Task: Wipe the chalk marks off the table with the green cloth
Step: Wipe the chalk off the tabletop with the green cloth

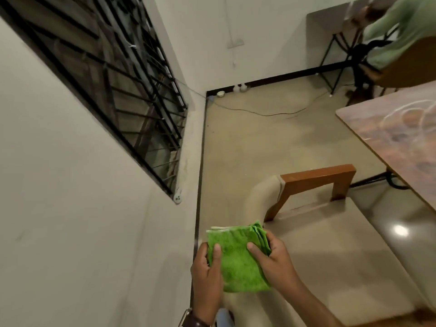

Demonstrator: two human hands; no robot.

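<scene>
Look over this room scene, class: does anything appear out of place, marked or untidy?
Yes: white chalk marks, looping swirls, soil the wooden table at the right. A cable also trails loose across the floor. The green cloth, folded, is held by the left hand and right hand, away from the table.

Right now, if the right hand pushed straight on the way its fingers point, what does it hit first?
The green cloth: the right hand already grips its right edge, fingers pointing up-left across it. Past the cloth, probably the left hand, though depth is unclear.

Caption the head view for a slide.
Both hands hold the folded green cloth beside the chalk-marked table.
</scene>
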